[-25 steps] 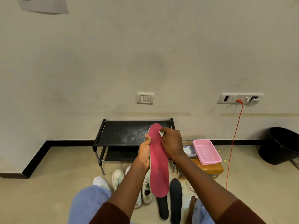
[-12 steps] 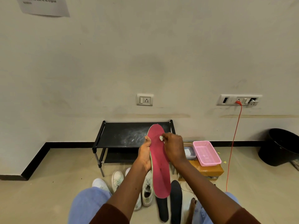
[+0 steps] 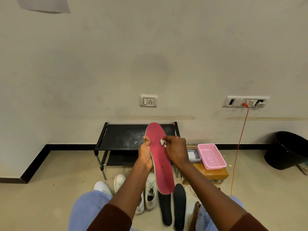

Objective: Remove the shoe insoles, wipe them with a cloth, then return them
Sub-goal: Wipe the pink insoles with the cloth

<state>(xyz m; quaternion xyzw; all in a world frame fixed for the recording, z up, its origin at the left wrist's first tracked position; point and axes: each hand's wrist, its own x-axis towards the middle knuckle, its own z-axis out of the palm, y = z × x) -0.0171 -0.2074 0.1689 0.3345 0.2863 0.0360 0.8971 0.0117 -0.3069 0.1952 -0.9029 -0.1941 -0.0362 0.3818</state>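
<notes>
The red insole [image 3: 160, 157] stands upright mid-frame, the left hand [image 3: 145, 154] gripping its nine o'clock edge; the right hand [image 3: 176, 151], pinching a white cloth [image 3: 163, 141], has slid inward from the two o'clock rim; wiping is likely mid-stroke; black insoles [image 3: 180, 205] wait at six o'clock.

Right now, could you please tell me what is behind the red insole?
Behind the red insole stands the black rack; lower down, a white shoe and two black insoles on the floor. It hides part of the rack's shelves and the tip of one black insole.
</notes>
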